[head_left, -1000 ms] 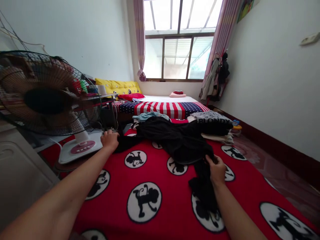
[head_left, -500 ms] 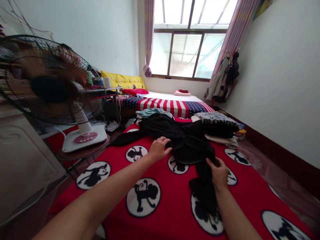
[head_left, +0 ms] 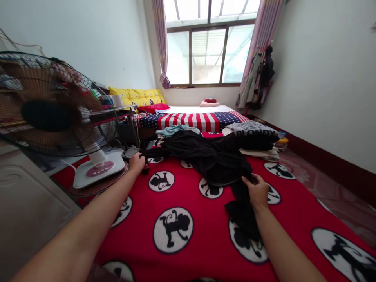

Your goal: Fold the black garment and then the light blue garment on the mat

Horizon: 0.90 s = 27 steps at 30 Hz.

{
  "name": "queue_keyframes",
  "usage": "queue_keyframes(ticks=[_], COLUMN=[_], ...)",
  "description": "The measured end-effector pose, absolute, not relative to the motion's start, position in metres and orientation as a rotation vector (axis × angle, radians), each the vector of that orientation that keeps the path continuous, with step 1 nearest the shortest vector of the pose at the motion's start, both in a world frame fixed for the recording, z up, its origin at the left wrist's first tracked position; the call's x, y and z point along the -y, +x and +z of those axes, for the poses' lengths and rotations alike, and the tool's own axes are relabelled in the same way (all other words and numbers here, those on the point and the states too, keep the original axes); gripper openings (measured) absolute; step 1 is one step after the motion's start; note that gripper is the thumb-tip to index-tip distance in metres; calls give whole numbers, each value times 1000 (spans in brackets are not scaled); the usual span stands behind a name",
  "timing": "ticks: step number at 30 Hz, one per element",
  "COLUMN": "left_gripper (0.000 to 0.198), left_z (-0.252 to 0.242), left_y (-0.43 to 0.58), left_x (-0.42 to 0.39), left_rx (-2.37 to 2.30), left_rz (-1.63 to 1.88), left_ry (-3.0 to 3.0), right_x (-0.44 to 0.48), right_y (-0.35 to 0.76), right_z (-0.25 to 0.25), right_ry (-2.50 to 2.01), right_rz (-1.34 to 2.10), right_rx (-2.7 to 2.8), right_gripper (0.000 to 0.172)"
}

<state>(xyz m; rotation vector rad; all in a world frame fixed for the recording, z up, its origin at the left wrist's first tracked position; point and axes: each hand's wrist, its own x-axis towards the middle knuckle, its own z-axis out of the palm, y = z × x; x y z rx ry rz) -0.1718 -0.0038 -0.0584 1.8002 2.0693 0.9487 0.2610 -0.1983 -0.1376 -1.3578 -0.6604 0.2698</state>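
Note:
A black garment (head_left: 211, 160) lies spread across a red blanket with monkey prints (head_left: 188, 203). My left hand (head_left: 137, 162) is reached out to the left and closed on the end of the garment's left sleeve, near the blanket's edge. My right hand (head_left: 257, 191) pinches the garment's lower part, where the cloth bunches and trails toward me.
A running table fan (head_left: 53, 113) stands on a low stool at the left. Folded clothes (head_left: 252, 135) are stacked at the back right. Behind them lies a stars-and-stripes blanket (head_left: 199, 119) on a mattress, with yellow pillows (head_left: 138, 96), a window and hanging clothes (head_left: 255, 84).
My left hand has swung from the middle of the garment back out to the left sleeve end and closed on it. My right hand has stayed on the lower cloth.

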Motion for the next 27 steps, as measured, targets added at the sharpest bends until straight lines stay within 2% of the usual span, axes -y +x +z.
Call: queue_keyframes(ticks=[6,9,11,15,18,21,24,27], left_gripper=[33,49,52,33,35,61,85,75], left_z=[-66,-70,-67,-62,-66,-74,-77,-74], left_y=[-155,-151,-137,-70,-8,44,74,78], left_x=[10,29,43,78,107,122,113,89], left_rx=[-1968,-1964,-1879,-1258,-959,-1008,-1274,-1494], left_rz=[1144,1175,1213,1100,1007,953,856,802], left_ry=[1647,1745,1981,2604,2721,2758,2679,2500], right_x=[203,202,202,201,202,204,206,206], right_y=[259,258,257,256,255,256,260,263], right_z=[-134,-133,-133,-133,-133,-133,-134,-135], right_ry=[-1359,-1406,-1435,-1460,-1453,-1424,-1428,-1417], right_rz=[277,241,214,191,217,264,277,292], right_rx=[691,738,775,811,805,795,789,798], right_gripper=[49,54,56,54,53,53,53,52])
